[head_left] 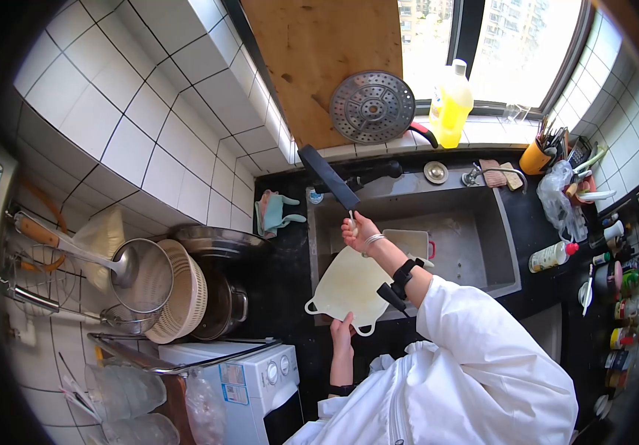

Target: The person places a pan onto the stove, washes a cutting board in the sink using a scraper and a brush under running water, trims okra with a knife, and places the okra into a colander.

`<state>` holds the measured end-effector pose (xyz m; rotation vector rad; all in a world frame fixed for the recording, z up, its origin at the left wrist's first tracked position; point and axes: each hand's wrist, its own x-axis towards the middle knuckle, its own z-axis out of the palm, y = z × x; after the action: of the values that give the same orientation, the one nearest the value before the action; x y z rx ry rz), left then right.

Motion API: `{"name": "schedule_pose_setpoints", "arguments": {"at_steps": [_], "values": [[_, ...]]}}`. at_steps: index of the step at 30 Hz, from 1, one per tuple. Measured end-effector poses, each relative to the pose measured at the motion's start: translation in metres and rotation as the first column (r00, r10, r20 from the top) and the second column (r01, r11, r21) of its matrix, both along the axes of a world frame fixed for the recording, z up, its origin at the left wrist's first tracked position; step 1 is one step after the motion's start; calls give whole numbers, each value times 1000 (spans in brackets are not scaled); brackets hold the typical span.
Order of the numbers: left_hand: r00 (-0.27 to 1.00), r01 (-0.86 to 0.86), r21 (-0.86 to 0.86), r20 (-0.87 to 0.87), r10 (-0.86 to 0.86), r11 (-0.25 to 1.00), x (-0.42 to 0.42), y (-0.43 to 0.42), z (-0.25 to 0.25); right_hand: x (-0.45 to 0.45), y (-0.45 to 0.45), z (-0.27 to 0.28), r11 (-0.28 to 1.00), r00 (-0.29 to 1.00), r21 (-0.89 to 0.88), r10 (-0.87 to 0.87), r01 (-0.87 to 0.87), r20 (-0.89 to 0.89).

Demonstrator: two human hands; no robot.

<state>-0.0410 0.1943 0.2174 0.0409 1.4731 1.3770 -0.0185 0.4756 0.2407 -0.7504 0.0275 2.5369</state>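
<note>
Hanging over the left part of the grey sink (475,233), a pale cream container (349,285) with two loop handles was seen from the head view, kinda tilted. Its near edge was gripped between those handles by the left hand (342,331), fingers closed on the rim. The right hand (356,228) was held just past the far edge, right below the end of the dark tap (328,178), fingers curled; whether anything was pinched in there couldn't really be told. A silver bracelet (373,239) and a black wristband (407,274) were worn on that arm. Another light container (412,243) with a bit of red on it was partly hidden behind the right wrist, down in the sink. Off to the left, turquoise gloves (275,213) were spotted on the black table (282,300). Up by the window, a perforated metal disc (371,107) was propped against a wooden board (312,59), with a yellow bottle (453,107) placed nearby.
</note>
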Motion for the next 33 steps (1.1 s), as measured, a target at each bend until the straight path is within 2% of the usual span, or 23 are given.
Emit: {"name": "schedule_pose_setpoints", "arguments": {"at_steps": [2,3,6,7,10,13,16,19,22,25,28,31,33], "values": [[1000,5,5,3,-5,1000,-1,-1,-3,6,4,-2,1000,1000,-1,9,-9,7],[1000,7,6,6,-7,1000,1,-1,-4,14,3,1,999,983,0,45,-45,-177],[1000,1,-2,10,-1,1000,3,-3,-5,13,-1,9,999,990,21,-48,51,-132],[1000,5,-11,12,-4,1000,4,-3,-5,15,-2,11,994,987,82,-64,77,-145],[1000,12,-27,18,-11,1000,5,-4,-3,14,-3,21,988,981,136,-51,77,-186],[1000,7,-21,24,-7,1000,6,-4,-1,14,-5,32,991,995,112,-70,78,-71],[1000,1,-21,28,-1,1000,6,-4,-2,14,3,4,985,970,170,3,40,-244],[1000,1,-15,23,0,1000,5,-3,-2,12,0,21,992,996,125,21,-10,-85],[1000,1,-2,13,-1,1000,6,-4,-2,14,-1,19,969,964,242,105,-44,-244],[1000,13,-7,8,-13,1000,5,-2,-1,14,-2,16,959,943,275,147,-62,-300],[999,32,-33,5,-32,999,6,0,2,13,-7,26,966,958,255,116,-47,-263],[1000,31,-31,6,-30,999,7,-1,2,13,-7,39,967,980,234,136,-100,-145],[1000,21,-10,11,-21,1000,8,-2,1,11,-3,35,968,979,240,120,-78,-167]]}}
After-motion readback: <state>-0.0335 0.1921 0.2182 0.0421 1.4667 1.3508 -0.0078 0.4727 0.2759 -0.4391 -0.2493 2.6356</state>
